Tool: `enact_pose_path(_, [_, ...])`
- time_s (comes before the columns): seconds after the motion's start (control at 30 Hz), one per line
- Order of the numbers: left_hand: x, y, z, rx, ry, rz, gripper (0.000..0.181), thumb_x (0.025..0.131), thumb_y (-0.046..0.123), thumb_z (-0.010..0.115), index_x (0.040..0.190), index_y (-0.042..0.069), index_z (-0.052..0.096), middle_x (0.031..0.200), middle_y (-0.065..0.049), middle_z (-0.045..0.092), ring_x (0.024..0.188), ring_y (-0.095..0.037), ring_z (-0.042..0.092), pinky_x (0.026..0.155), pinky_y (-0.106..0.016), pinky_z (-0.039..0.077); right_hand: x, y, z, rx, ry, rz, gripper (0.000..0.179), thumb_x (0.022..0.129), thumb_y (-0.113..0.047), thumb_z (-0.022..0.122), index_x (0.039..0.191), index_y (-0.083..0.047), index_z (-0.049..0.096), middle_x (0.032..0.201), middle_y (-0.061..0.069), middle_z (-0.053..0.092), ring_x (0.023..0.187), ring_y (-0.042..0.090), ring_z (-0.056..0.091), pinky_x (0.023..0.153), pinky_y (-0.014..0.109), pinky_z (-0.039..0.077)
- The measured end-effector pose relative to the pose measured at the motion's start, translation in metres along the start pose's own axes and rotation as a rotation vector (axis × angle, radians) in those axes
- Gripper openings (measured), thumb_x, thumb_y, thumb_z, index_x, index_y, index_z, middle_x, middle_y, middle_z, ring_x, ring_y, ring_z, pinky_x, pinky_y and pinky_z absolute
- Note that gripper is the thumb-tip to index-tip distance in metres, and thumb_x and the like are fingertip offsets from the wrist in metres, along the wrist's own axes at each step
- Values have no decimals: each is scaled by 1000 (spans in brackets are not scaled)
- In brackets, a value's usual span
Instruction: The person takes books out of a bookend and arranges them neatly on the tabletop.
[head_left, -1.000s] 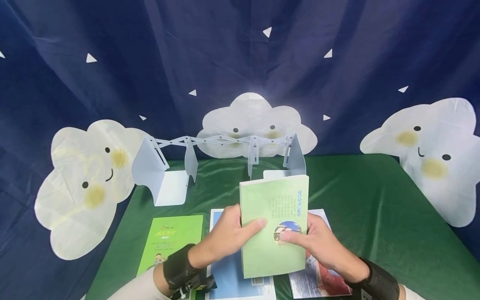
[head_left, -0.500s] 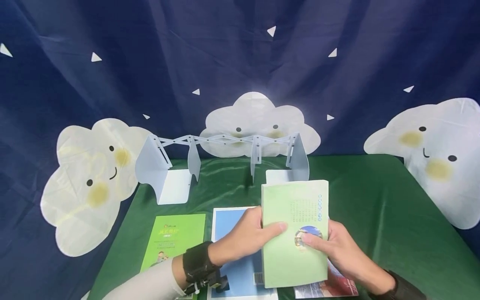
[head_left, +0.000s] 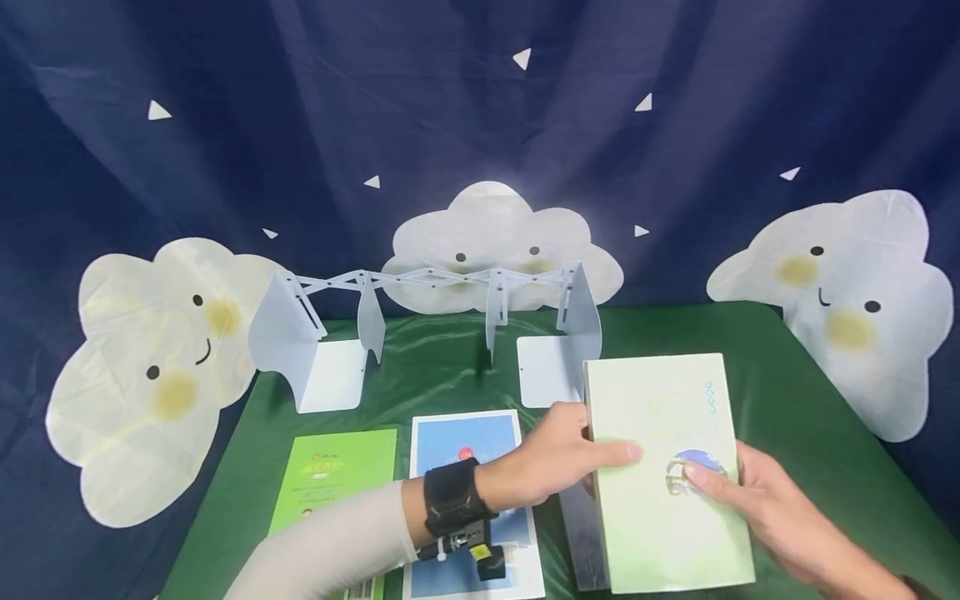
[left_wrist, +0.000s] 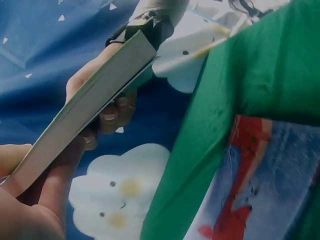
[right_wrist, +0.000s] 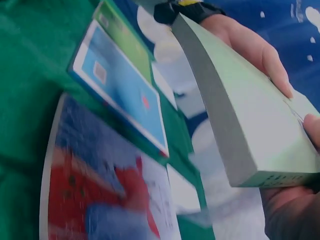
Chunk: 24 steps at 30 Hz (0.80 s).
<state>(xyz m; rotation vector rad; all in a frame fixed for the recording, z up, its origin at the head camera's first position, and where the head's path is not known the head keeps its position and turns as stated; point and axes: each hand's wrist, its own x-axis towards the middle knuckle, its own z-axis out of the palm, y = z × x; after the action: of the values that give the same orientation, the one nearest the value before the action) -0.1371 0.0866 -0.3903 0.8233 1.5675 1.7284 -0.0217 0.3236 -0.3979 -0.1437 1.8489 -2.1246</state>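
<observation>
Both of my hands hold a thick pale green book (head_left: pixel 667 533) above the table, its cover toward the head camera. My left hand (head_left: pixel 551 454) grips its left edge, thumb on the cover and fingers behind. On the opposite edge, my right hand (head_left: pixel 780 508) grips it the same way, thumb over a round picture. In the right wrist view the book's thick page block and spine edge show. Beneath it lies a book with a red and blue cover (right_wrist: pixel 135 195), mostly hidden in the head view. A blue book with a white border (head_left: pixel 450 437) lies under my left forearm.
A bright green book (head_left: pixel 345 454) lies at the left front, partly behind my sleeve. At the back of the green-covered table (head_left: pixel 697 333) stands a white expandable book rack (head_left: pixel 333 375) with upright dividers. A dark blue curtain (head_left: pixel 450 100) with clouds hangs behind.
Both hands have carried the pale green book to the right, over the red and blue book. More of the blue book now shows. The grip looks unchanged.
</observation>
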Motion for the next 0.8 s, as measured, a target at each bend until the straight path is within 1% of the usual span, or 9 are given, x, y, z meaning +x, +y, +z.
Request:
enact_pose_path(0.1, [20,-12,7,-51,14,-49,15,85,18,69,100,15,68,79,-3,71,69,-22,68,54,-45,57,-6,-6,-16,15,-14,7,30,104,-4,26,130,-6,42,109,18,66,91,39,63,67,60,52])
enact_pose_path(0.13, [26,-12,10,-57,26,-56,15,84,18,70,99,15,68,79,-3,71,69,-20,68,54,-41,57,-8,-7,-21,26,-21,13,30,105,-4,25,131,-6,41,110,18,65,92,39,63,67,59,52])
enact_pose_path(0.2, [38,-15,16,-59,53,-71,16,83,16,71,98,15,69,81,-1,71,71,-17,68,58,-36,57,-13,-11,-33,35,-24,37,31,105,-5,24,132,-7,38,113,19,64,94,39,62,69,58,53])
enact_pose_path(0.27, [49,-17,24,-76,60,-97,17,83,15,71,100,16,68,84,1,71,74,-15,68,58,-35,57,-18,-13,-45,37,-17,69,31,105,-6,24,134,-10,36,116,19,63,97,40,61,71,59,52])
enact_pose_path(0.33, [59,-19,33,-88,62,-138,18,84,15,70,102,16,67,85,1,71,74,-15,67,59,-33,57,-24,-15,-57,19,16,125,30,106,-9,26,134,-14,37,116,19,63,98,42,60,72,61,51])
enact_pose_path(0.43, [74,-22,48,-107,73,-201,16,84,12,70,100,15,67,84,-1,71,72,-16,68,59,-33,58,-34,-15,-74,-33,94,217,26,106,-16,30,129,-18,44,113,17,65,97,42,61,73,61,51])
enact_pose_path(0.57, [95,-26,62,-122,101,-280,10,81,7,72,91,9,68,76,-5,71,64,-19,68,55,-33,57,-42,-14,-96,-111,169,322,24,105,-23,36,122,-19,52,110,14,67,96,39,62,74,57,53])
enact_pose_path(0.67, [109,-30,69,-92,126,-360,7,79,7,75,81,7,69,68,-8,70,58,-22,67,52,-32,57,-45,-11,-109,-222,216,389,26,104,-29,40,120,-16,56,104,13,70,85,33,66,68,51,55])
enact_pose_path(0.8, [122,-35,78,-16,153,-459,11,75,9,78,73,6,67,58,-11,67,50,-24,65,50,-34,57,-46,-5,-123,-356,274,466,36,101,-35,46,119,-6,57,95,13,71,76,30,66,62,47,56])
